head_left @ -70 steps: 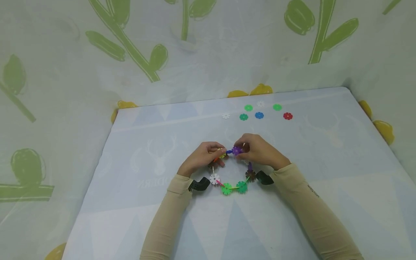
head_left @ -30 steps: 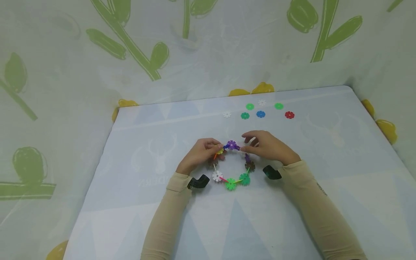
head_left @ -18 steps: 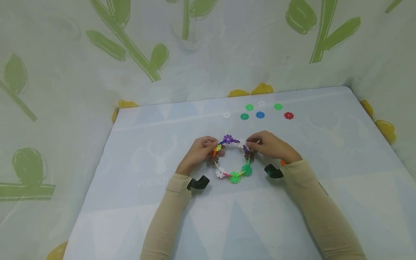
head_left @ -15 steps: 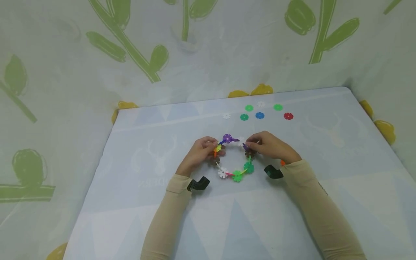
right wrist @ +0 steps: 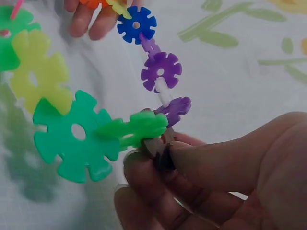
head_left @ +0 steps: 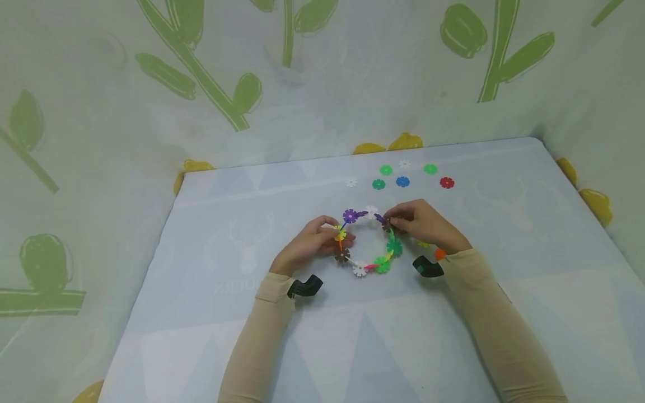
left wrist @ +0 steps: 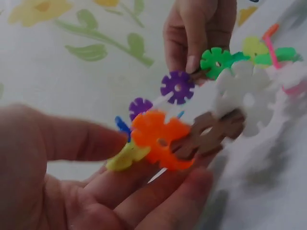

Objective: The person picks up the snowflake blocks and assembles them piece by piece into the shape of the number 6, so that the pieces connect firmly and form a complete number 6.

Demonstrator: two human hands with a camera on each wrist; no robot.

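Interlocking plastic snowflake discs form a closed ring between both hands, its near side tilted up toward the head camera. My left hand [head_left: 308, 246] pinches the yellow disc [left wrist: 127, 157] at the ring's left side, with an orange disc [left wrist: 160, 139] and a brown disc [left wrist: 211, 134] beside it. At the right side, my right hand [head_left: 428, 224] pinches another brown disc [right wrist: 158, 147] between thumb and fingers, partly hidden by them. Purple discs [head_left: 350, 216] and a white disc [head_left: 371, 212] make up the far side; green discs [head_left: 382, 265] and a white disc [head_left: 360, 268] the near side.
Several loose discs lie toward the table's back edge, among them a red disc [head_left: 447, 183], a blue disc [head_left: 402, 182] and a white disc [head_left: 351, 183]. Under my right wrist lie a loose yellow disc [head_left: 422, 243] and an orange disc [head_left: 440, 254].
My right hand has moved from the purple disc rightward along the ring to the brown one. The ring has opened rounder and its near side has moved away from me. My left hand keeps its hold.
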